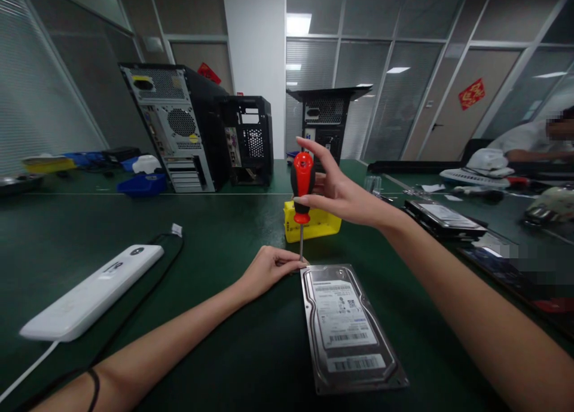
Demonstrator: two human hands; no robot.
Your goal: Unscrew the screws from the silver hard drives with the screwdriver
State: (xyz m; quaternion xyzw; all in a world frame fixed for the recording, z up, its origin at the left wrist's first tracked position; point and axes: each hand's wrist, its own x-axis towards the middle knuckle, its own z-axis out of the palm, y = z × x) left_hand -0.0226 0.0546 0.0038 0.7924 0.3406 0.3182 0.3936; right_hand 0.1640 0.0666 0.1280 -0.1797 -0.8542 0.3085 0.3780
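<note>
A silver hard drive [343,316] with white labels lies flat on the green table. The screwdriver [304,176], red and black, stands upright with its tip at the drive's far left corner. My right hand [334,188] grips the handle, thumb on the near side, forefinger raised beside its top and the other fingers partly hidden behind it. Beside that same corner, my left hand [269,268] has thumb and fingertips pinched around the screwdriver's tip. Whatever sits between those fingertips is too small to make out. Just behind stands a yellow plastic box [325,223].
To the left lie a white power strip [96,295] and a black cable [147,292]. Computer cases [197,125] line the back, near a blue tray [141,185]. Stacked drives [443,217] and a circuit board [506,274] are on the right; another person [529,140] sits beyond.
</note>
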